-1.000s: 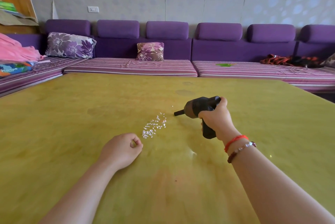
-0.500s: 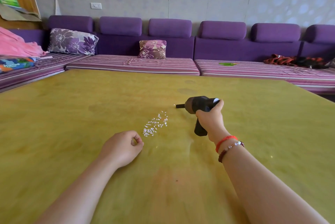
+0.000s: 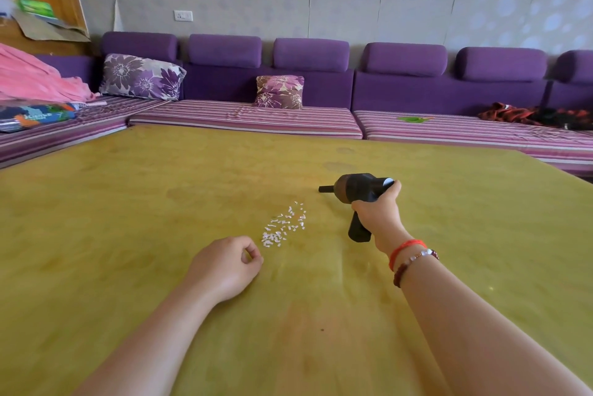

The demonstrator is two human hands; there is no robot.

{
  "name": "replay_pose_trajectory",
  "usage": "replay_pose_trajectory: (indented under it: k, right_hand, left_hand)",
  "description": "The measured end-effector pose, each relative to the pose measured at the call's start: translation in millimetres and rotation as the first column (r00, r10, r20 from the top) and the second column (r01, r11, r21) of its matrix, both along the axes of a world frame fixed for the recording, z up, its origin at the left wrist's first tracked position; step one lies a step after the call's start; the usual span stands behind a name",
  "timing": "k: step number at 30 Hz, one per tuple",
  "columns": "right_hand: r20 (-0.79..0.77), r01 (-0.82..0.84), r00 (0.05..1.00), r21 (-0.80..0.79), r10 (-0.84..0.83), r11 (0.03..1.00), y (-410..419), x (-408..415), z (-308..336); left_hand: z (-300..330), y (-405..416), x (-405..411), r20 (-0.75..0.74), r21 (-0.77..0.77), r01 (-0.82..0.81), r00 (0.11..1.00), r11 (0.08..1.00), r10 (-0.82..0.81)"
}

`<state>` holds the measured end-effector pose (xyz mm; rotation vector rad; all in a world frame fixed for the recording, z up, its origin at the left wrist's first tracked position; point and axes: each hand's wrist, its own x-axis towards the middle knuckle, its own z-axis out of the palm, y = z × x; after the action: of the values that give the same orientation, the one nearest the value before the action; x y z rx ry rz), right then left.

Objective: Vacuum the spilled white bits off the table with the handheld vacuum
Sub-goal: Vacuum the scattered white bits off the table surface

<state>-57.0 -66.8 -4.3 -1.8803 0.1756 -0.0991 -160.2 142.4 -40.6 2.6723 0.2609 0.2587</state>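
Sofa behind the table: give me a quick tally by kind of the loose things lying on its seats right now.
Floral pillows: 2 (large, small)
Pink blanket: 1
Colourful printed package: 1
Red-and-black cloth: 1
Green flat item: 1
Total: 6

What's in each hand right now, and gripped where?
Right hand grips the handheld vacuum by its handle. Left hand holds nothing, curled on the table.
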Motion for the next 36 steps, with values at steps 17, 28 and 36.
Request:
replay_pose_trajectory:
  k: [17,28,36]
  right_hand:
    - [0.05,0.003,0.999,-0.018,-0.002,1.0,-19,-12,-12]
    - [0.045,-0.057,0.997,-0.082,0.061,0.995,-28,-34,-12]
    - [-0.017,-0.081,0.997,-0.024,0.081,0.996,-22,-26,-10]
  left_hand:
    - [0,0,-1,0.01,0.015,0.008,1.0,1.0,-0.008]
    - [1,-4,-6,0.026,-0.05,0.13,0.991,0.99,-0.129]
    - [0,-3,-7,0.014,-0.084,0.144,0.99,0.986,-0.143]
